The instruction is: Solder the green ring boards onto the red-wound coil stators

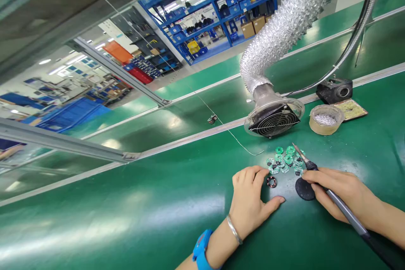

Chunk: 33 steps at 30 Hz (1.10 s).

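Observation:
My right hand (pixel 343 192) grips a soldering iron (pixel 316 173) like a pen, its tip pointing up-left over a cluster of small green ring-shaped circuit boards (pixel 284 159). A black round pad (pixel 304 189) lies just under that hand's fingers. My left hand (pixel 251 200) rests palm down on the green mat (pixel 126 219), fingers curled, holding nothing. A small dark coil ring (pixel 271 182) lies between its forefinger and thumb, close to the fingertips. A blue watch and a metal bangle are on my left wrist.
A fume extractor fan (pixel 274 119) on a silver flexible duct (pixel 284 21) stands behind the boards. To its right are a tape roll (pixel 325 119), a yellow sponge tray (pixel 351 109) and a black iron stand (pixel 335 90). A thin solder wire (pixel 240 142) trails across the bench. Blue shelving at the back.

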{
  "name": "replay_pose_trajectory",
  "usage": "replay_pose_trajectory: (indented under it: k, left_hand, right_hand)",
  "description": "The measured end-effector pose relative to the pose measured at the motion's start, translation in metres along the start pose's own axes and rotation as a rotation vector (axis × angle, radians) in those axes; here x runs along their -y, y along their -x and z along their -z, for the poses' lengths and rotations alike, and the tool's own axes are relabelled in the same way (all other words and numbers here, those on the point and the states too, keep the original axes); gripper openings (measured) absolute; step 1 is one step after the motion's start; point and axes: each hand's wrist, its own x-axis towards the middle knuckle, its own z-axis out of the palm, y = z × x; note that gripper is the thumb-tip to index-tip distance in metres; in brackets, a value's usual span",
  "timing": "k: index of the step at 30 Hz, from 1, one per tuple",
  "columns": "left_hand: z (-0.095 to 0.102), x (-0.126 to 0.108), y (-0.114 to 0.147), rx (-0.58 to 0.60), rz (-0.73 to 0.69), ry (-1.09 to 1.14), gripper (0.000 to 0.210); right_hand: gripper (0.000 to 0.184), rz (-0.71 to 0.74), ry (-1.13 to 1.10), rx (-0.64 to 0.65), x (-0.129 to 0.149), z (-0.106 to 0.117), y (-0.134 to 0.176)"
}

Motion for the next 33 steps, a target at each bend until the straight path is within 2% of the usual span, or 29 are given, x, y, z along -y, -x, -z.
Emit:
replay_pose_trajectory:
  k: [4,6,13,17,20,23,27,31,33]
  left_hand:
    - [-0.001,-0.014,-0.004,0.001,-0.019,-0.018,0.027]
    - [-0.002,-0.020,-0.005,-0.008,-0.011,-0.026,0.019]
    - [-0.009,-0.037,0.003,-0.004,-0.067,0.024,0.050]
    - [-0.013,-0.034,0.007,0.043,-0.080,0.140,0.040]
    - [-0.016,-0.034,0.003,0.026,-0.083,0.225,0.031]
    - [-0.021,-0.041,-0.006,0.000,-0.122,0.323,0.035]
    - [-0.030,-0.052,-0.018,0.043,-0.173,0.401,0.034]
    - [-0.032,-0.051,-0.021,0.066,-0.157,0.414,0.034]
    - [-0.029,-0.047,-0.021,0.072,-0.188,0.454,0.034]
  right_hand:
    - [0.030,-0.008,-0.012,-0.021,-0.001,-0.001,0.002]
    - [0.031,-0.002,-0.010,-0.027,0.000,-0.001,0.003]
    - [0.032,-0.005,-0.018,0.001,0.002,0.001,0.002]
    - [0.031,-0.009,-0.026,0.002,0.003,0.001,0.001]
    - [0.032,-0.042,-0.055,0.018,0.002,0.001,0.001]
    - [0.037,-0.089,-0.107,0.032,0.002,0.001,0.001]
    - [0.038,-0.149,-0.163,0.037,0.001,0.001,0.001]
    - [0.038,-0.165,-0.194,0.056,0.002,0.001,0.001]
    - [0.035,-0.157,-0.194,0.023,0.003,0.002,0.001]
